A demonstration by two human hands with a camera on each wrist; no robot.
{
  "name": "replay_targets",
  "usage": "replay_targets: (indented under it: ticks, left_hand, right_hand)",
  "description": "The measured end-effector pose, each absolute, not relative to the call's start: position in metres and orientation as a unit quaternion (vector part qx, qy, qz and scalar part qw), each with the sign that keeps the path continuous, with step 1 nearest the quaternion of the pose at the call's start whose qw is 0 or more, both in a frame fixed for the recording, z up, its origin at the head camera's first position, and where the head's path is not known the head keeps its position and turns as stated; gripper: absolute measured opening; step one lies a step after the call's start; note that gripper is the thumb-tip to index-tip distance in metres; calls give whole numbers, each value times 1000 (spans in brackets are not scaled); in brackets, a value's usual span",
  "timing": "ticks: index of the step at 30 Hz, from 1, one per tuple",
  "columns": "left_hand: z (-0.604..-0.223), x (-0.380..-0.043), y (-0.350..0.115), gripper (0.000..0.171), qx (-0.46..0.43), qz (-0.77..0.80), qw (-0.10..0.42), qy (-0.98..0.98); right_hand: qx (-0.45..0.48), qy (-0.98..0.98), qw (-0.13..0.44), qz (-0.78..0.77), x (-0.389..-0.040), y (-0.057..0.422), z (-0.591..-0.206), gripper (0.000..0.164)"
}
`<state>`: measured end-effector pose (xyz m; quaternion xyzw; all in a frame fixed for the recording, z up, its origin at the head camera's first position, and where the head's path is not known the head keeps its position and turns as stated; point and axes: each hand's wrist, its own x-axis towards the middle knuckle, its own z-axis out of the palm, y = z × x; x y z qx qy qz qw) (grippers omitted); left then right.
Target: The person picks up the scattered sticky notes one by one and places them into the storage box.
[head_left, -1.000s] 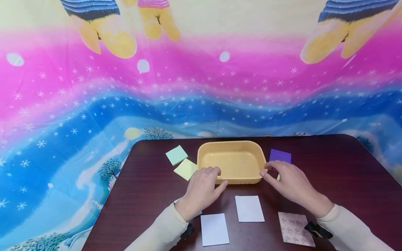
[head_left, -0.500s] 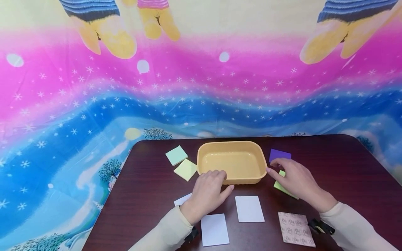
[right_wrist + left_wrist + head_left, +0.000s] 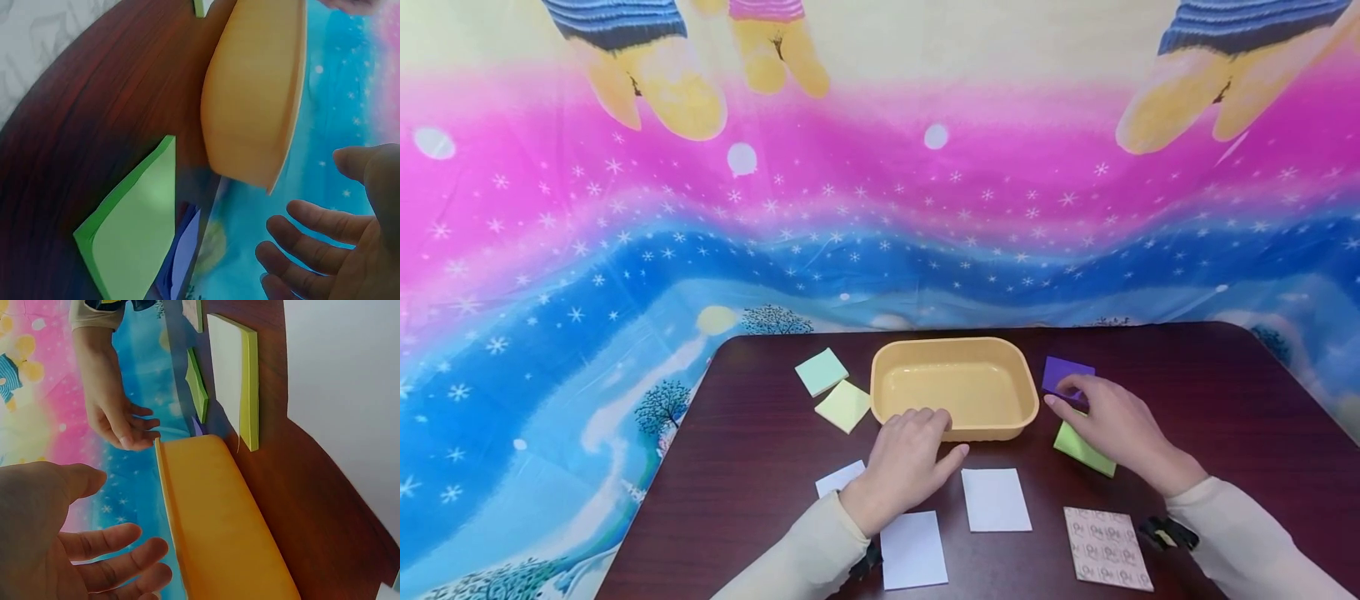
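An empty yellow plastic bin (image 3: 992,432) stands at the far middle of the table. My left hand (image 3: 906,462) hovers at its front left rim, fingers loosely bent; the left wrist view shows that palm beside the bin with nothing in it. To the bin's right, my right hand (image 3: 1116,429) hangs with relaxed fingers over a green sticky-note pad (image 3: 1081,451) and a purple pad (image 3: 1070,367). In the right wrist view its fingers (image 3: 312,256) are spread and hold nothing. The hand partly covers both pads in the head view.
A mint pad (image 3: 822,372) and a pale yellow pad (image 3: 842,407) lie left of the bin. Nearer are white-topped pads (image 3: 996,500) and a patterned square (image 3: 1107,547). A printed cloth (image 3: 880,183) hangs behind the dark wooden table (image 3: 715,467).
Both hands have come away from the bin's rim. The right hand moved right, uncovering more of the green pad; the left hand shifted slightly right and nearer. The bin stays put.
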<state>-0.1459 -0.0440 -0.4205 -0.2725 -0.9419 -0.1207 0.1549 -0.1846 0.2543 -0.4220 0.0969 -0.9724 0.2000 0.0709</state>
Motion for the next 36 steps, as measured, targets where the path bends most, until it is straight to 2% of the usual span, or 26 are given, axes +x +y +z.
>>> replay_targets:
  ticks: [13,29,36]
  left_hand:
    - [-420,-144,-35,31,-285,-115,141,-941]
    - [-421,-149,-22,31,-297,-111,158,-935]
    - [-419,-148,-16,32,-303,-106,139,-937]
  right_hand:
    - [89,-972,65,206,-200,271,-431,43]
    - [80,-975,50,199,-214,283,-440,44]
    - [79,-975,48,203,-222,289,-444,49]
